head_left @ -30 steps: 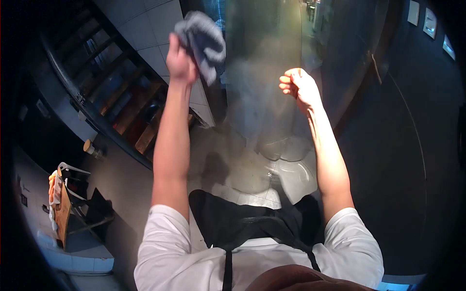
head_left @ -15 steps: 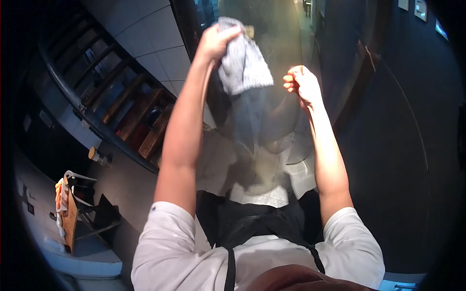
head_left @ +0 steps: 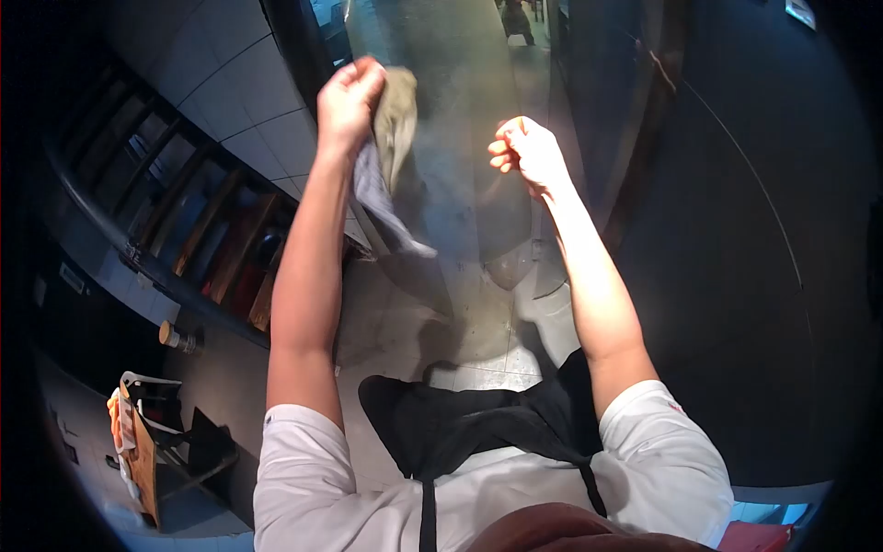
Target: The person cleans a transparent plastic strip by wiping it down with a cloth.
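A cleaning cloth (head_left: pixel 395 124) hangs from my left hand (head_left: pixel 348 106), whose fingers are closed on its upper end. It looks olive-beige on one part and pale grey on the lower fold, and its bottom edge is smeared by motion. The cloth is in front of a glass panel (head_left: pixel 451 120); contact between them cannot be made out. To the right, my right hand (head_left: pixel 526 152) is raised before the same panel with fingers curled in. Whatever those fingers may hold is hidden.
Stairs with wooden treads (head_left: pixel 207 239) and a dark rail rise on the left beside a tiled wall (head_left: pixel 230 87). A small wooden table (head_left: pixel 143 460) stands at lower left. On the right is a dark wall (head_left: pixel 736 248). Below me is a tiled floor (head_left: pixel 483 377).
My left hand has swung the cloth left and down; it now hangs narrower, showing its olive side. The view has shifted, and my right hand keeps its curled pose.
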Motion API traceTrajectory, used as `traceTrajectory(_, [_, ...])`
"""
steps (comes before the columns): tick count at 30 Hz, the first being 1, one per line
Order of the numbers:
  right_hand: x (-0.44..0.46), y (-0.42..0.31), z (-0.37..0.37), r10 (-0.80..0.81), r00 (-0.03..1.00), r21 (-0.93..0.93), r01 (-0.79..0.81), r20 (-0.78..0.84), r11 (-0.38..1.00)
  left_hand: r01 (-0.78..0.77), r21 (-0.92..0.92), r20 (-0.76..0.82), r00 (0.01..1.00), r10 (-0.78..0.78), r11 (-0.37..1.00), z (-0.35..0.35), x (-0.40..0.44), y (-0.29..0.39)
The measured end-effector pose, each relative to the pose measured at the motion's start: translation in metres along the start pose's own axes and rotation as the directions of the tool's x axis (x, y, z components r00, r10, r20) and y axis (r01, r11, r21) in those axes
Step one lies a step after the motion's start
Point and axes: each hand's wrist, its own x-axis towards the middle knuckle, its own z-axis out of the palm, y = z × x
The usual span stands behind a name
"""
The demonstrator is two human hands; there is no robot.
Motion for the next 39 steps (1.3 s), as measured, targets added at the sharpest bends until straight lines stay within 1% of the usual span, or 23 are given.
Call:
traceTrajectory(1, [-0.001,0.000,0.001,-0.008,1.000,0.019,0.008,0.013,1.000,-0.016,-0.106,-0.056,0.998,0.010,0.994,0.002,0.015,0.003])
traceTrajectory(3, [-0.003,-0.003,0.004,-0.015,1.000,0.022,0.015,-0.015,1.000,0.113,-0.094,0.046,0.993,-0.109,0.989,0.005,0.011,0.011])
traceTrajectory(4, [-0.003,-0.002,0.006,-0.017,0.999,0.024,0.018,-0.030,1.000,-0.024,0.052,0.072,0.997,0.020,0.998,0.009,-0.006,-0.002])
traceTrajectory(5, [-0.002,-0.002,0.005,-0.018,0.999,0.020,0.019,-0.045,1.000,0.129,-0.003,0.128,0.983,-0.128,0.992,0.021,-0.041,0.004])
traceTrajectory(8, [0.000,0.000,0.003,0.004,0.996,-0.014,-0.005,-0.091,1.000,0.130,0.099,0.037,0.990,-0.134,0.987,0.028,-0.122,-0.034])
traceTrajectory(11, [0.000,0.001,0.001,0.011,0.998,-0.016,-0.012,-0.056,1.000,0.317,-0.021,-0.143,0.938,-0.316,0.948,0.039,-0.192,-0.052])
traceTrajectory(13, [0.000,0.002,0.001,0.009,0.999,-0.008,-0.009,-0.039,1.000,0.306,-0.251,-0.110,0.933,-0.342,0.918,0.039,-0.218,-0.061])
traceTrajectory(16, [0.002,0.005,-0.003,0.006,1.000,0.020,-0.006,-0.030,1.000,0.325,-0.258,-0.066,0.934,-0.352,0.910,0.034,-0.238,-0.066])
traceTrajectory(17, [0.001,0.006,-0.002,0.005,1.000,0.032,-0.004,-0.029,0.999,0.369,-0.197,-0.066,0.919,-0.388,0.908,0.032,-0.247,-0.069])
traceTrajectory(19, [0.001,0.000,0.001,0.000,0.998,-0.017,-0.001,-0.056,1.000,0.363,0.091,0.135,0.918,-0.373,0.927,0.015,-0.279,-0.084])
traceTrajectory(21, [0.003,0.002,-0.003,-0.024,0.998,-0.089,0.018,-0.064,0.996,0.599,0.067,0.217,0.772,-0.597,0.798,0.007,-0.323,-0.110])
traceTrajectory(23, [0.006,0.005,-0.006,-0.036,0.997,-0.130,0.026,-0.073,0.991,0.737,0.078,0.190,0.650,-0.736,0.671,0.004,-0.337,-0.099])
traceTrajectory(26, [0.003,0.001,-0.003,-0.049,0.996,-0.130,0.038,-0.081,0.991,0.664,-0.001,0.319,0.709,-0.629,0.748,0.005,-0.303,-0.041])
traceTrajectory(27, [0.003,-0.001,-0.003,-0.042,0.996,-0.124,0.033,-0.077,0.992,0.591,-0.002,0.360,0.753,-0.551,0.807,0.008,-0.276,-0.006])
traceTrajectory(28, [0.003,-0.001,-0.005,-0.034,0.997,-0.119,0.025,-0.074,0.993,0.406,0.093,0.335,0.847,-0.413,0.909,0.010,-0.247,0.023])
traceTrajectory(30, [0.003,-0.001,-0.004,-0.023,0.997,-0.108,0.016,-0.069,0.994,0.050,0.040,0.082,0.995,-0.054,0.998,0.008,-0.182,0.064])
traceTrajectory(32, [0.000,-0.002,-0.004,-0.023,0.997,-0.106,0.015,-0.074,0.994,-0.179,-0.154,-0.096,0.981,0.166,0.972,-0.032,-0.095,0.082])
traceTrajectory(33, [0.000,-0.002,-0.004,-0.027,0.997,-0.106,0.019,-0.076,0.994,-0.332,-0.090,-0.292,0.910,0.293,0.939,-0.041,-0.070,0.096])
traceTrajectory(35, [0.000,-0.002,-0.003,-0.035,0.997,-0.096,0.028,-0.072,0.995,-0.473,-0.399,-0.327,0.874,0.359,0.786,-0.021,-0.068,0.110])
traceTrajectory(36, [0.000,-0.002,-0.003,-0.040,0.997,-0.087,0.034,-0.068,0.996,-0.446,-0.027,-0.147,0.887,0.437,0.895,-0.001,-0.083,0.083])
traceTrajectory(37, [0.000,0.001,-0.004,-0.044,0.997,-0.077,0.039,-0.068,0.996,-0.468,0.441,0.047,0.864,0.501,0.766,0.020,-0.097,0.055])
traceTrajectory(38, [0.001,0.003,-0.006,-0.042,0.998,-0.078,0.039,-0.040,0.996,-0.525,0.701,0.232,0.808,0.541,0.483,0.040,-0.111,0.027])
traceTrajectory(39, [-0.004,0.000,-0.002,-0.024,0.999,-0.023,0.023,-0.048,0.999,-0.403,0.786,0.303,0.912,0.275,0.470,0.056,-0.112,-0.005])
